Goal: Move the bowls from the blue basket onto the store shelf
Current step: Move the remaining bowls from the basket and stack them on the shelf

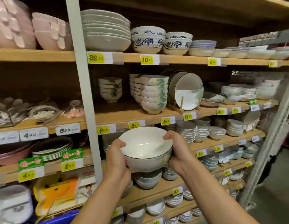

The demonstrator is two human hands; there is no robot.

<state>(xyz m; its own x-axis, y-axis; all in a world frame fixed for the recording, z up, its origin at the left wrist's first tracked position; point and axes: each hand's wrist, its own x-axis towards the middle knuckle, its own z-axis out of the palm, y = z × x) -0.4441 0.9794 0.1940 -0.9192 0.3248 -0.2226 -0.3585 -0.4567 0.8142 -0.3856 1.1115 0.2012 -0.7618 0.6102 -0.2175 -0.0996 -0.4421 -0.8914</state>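
Both hands, left hand (117, 156) and right hand (176, 152), are clamping the white ceramic bowl (145, 148) at centre frame; it could clip the wooden shelf edge (124, 118).

Warm, dim light falls from above; shelf (124, 117) recesses above the left hand (117, 156) and right hand (176, 152) sit in deep shadow. Soft glare glints inside the bowl (145, 145) between them. Price tags (34, 135) left of the left hand blur; the upright (272, 143) beyond the right hand bows.

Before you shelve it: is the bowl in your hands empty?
Empty: the white bowl, held by left hand and right hand, shows a bare glossy inside.
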